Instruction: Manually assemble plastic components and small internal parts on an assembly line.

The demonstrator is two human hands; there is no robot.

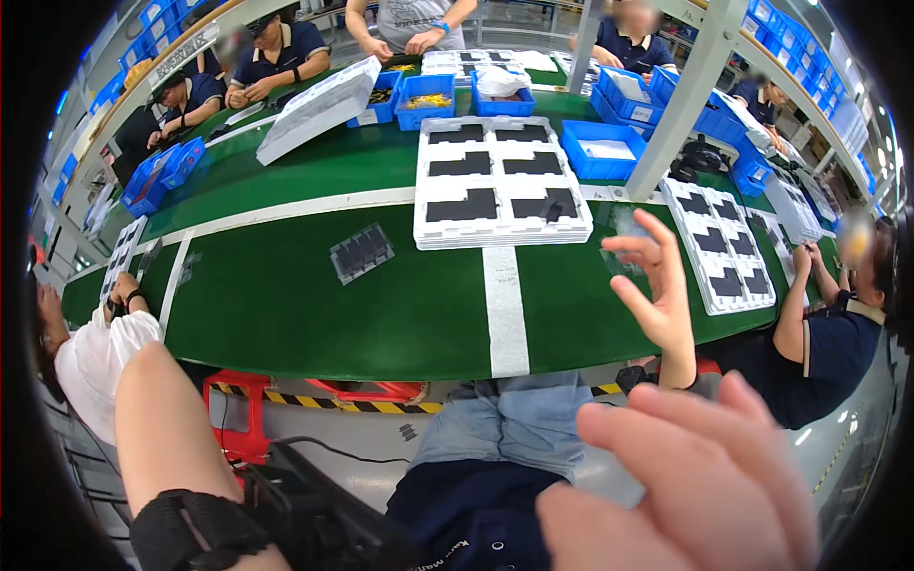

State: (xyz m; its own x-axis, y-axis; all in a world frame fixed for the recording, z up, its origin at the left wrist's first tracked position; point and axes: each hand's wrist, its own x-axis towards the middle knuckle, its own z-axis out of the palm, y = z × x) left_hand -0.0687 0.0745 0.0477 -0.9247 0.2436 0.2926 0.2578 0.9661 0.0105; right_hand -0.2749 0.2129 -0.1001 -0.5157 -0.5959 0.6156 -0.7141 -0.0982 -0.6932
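My right hand (657, 285) is raised over the green table, fingers curved and apart, holding nothing. Behind its fingers lies a clear plastic piece (619, 255). Just left of it is a stack of white trays (502, 234) with flat black parts in the pockets; a small black piece (554, 206) rests on the top tray's near right pocket. My left arm (167, 419) is bent at the lower left, a black strap round it; its hand is out of frame. A big blurred hand (685, 485) looms close at the lower right; its owner cannot be told.
A clear sheet with black strips (362, 253) lies on the green table (276, 314). Another white tray (716, 238) stands right. Blue bins (602, 164), a tilted white tray (319, 112) and a metal post (681, 105) are farther back. Co-workers sit on both sides.
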